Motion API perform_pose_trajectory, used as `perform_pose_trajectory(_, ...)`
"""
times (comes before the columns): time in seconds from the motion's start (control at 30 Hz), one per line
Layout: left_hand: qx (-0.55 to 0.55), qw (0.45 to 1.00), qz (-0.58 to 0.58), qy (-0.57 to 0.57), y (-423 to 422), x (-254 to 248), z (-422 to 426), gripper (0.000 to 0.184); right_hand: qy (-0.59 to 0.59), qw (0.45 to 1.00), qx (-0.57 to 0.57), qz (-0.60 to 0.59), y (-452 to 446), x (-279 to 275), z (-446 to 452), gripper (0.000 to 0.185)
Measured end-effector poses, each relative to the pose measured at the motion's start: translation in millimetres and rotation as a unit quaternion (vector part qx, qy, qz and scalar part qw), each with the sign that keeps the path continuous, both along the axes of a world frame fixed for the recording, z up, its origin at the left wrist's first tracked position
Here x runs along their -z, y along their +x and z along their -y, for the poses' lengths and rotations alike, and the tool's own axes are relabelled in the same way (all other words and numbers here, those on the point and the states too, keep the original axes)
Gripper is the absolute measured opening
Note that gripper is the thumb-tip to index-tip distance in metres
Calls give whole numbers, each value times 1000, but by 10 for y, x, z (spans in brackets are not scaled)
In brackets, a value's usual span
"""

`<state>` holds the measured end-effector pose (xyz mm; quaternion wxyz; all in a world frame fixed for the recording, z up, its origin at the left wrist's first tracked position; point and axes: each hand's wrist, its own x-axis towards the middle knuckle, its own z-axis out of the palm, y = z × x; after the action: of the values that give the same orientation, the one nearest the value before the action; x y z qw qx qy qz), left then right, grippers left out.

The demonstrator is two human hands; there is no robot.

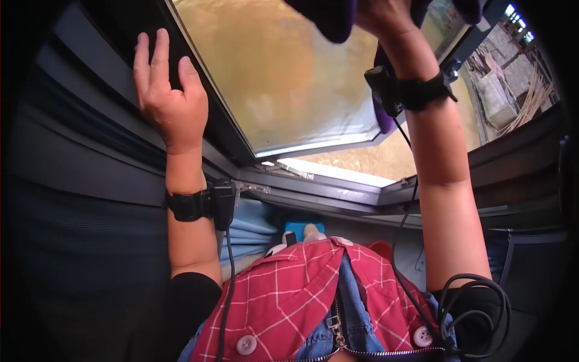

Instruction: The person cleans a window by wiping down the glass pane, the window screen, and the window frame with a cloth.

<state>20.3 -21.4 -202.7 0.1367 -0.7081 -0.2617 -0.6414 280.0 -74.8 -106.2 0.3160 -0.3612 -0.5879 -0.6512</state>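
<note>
My left hand (172, 96) is raised at the dark window frame (211, 90), its fingers stretched and apart, with nothing in it. At the top edge of the view, my right hand (386, 17) is at a dark purple cloth (329, 18), which hangs on both sides of it against the tilted window pane (283, 72). The fingers of that hand are cut off by the view's edge. The pane stands open in its frame, and its glass looks smeared and brownish. A purple edge of cloth also shows beside my right wrist.
Dark pleated curtains (90, 199) hang at the left. A metal sill (313, 186) runs below the pane. Outside at the right lie rubble and sticks (534, 99). A light blue cloth (250, 226) is under the sill. Black cables (476, 314) loop by my right arm.
</note>
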Motion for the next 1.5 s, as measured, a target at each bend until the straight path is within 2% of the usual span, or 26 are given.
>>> perform_pose_trajectory(0.03,-5,1000,-1,-1,-22,61,34,39,-151,987,-3,-51,-251,390,220,42)
perform_pose_trajectory(0.1,1,1000,-20,-24,-123,188,73,35,-287,951,-113,-34,-253,1223,133,20)
perform_pose_trajectory(0.13,-5,999,-22,-33,-186,261,57,35,-397,902,-108,-130,-305,1553,132,25)
perform_pose_trajectory(0.2,4,997,-47,-54,-297,378,57,35,-480,873,-76,-36,-343,2193,190,26)
perform_pose_trajectory(0.23,-5,997,-60,-57,-292,75,306,33,-484,859,-146,-83,-360,2238,350,26)
perform_pose_trajectory(0.3,-21,993,-76,-92,-359,14,405,33,-528,799,-212,-196,-494,2693,368,31)
perform_pose_trajectory(0.4,-34,985,-104,-130,-429,33,505,32,-570,781,-191,-167,-790,3279,387,31)
perform_pose_trajectory(0.43,-40,983,-117,-138,-439,33,542,32,-615,707,-255,-239,-958,3559,356,30)
perform_pose_trajectory(0.47,-45,981,-129,-136,-447,67,575,32,-609,692,-284,-264,-1113,3824,282,31)
perform_pose_trajectory(0.5,-53,978,-144,-139,-448,88,591,33,-609,635,-346,-325,-1290,4041,203,35)
perform_pose_trajectory(0.53,-55,976,-155,-145,-453,127,585,33,-619,609,-356,-344,-1392,4095,166,39)
perform_pose_trajectory(0.57,-51,976,-157,-143,-457,171,581,33,-626,599,-363,-342,-1421,4057,168,42)
perform_pose_trajectory(0.63,-66,967,-183,-167,-447,218,552,32,-639,690,-230,-251,-1231,3852,280,42)
perform_pose_trajectory(0.7,-62,965,-199,-157,-447,254,496,31,-711,647,-135,-241,-961,3833,418,40)
perform_pose_trajectory(0.77,-73,969,-194,-134,-436,269,458,31,-570,631,-284,-442,-759,5017,519,34)
perform_pose_trajectory(0.83,-76,970,-188,-132,-427,281,421,31,-630,661,-99,-395,-253,4353,915,40)
perform_pose_trajectory(0.9,-74,971,-186,-128,-446,304,450,30,-581,713,-46,-389,126,4219,1132,36)
perform_pose_trajectory(0.97,-70,973,-177,-127,-419,337,454,31,-530,732,33,-427,395,4153,1281,36)
perform_pose_trajectory(1.03,-55,972,-161,-161,-400,373,456,33,-412,756,46,-507,637,4095,1393,42)
perform_pose_trajectory(1.1,-61,968,-150,-191,-338,400,465,36,-260,726,-45,-635,791,3826,1433,48)
perform_pose_trajectory(1.17,-8,951,-69,-302,-240,462,449,47,-141,721,-111,-670,788,3057,1426,47)
perform_pose_trajectory(1.3,-1,942,-19,-334,-64,460,398,50,13,814,-351,-463,917,1276,1230,47)
perform_pose_trajectory(1.37,0,934,32,-357,-36,443,357,48,72,907,-83,-407,1208,768,1206,37)
perform_pose_trajectory(1.4,-3,934,29,-355,-54,435,343,47,82,898,-135,-411,1179,554,1090,36)
perform_pose_trajectory(1.43,-6,935,28,-353,-58,436,337,45,-6,818,-298,-492,983,403,1042,36)
perform_pose_trajectory(1.5,-71,953,-32,-294,-37,442,355,43,8,947,-33,-321,953,497,927,28)
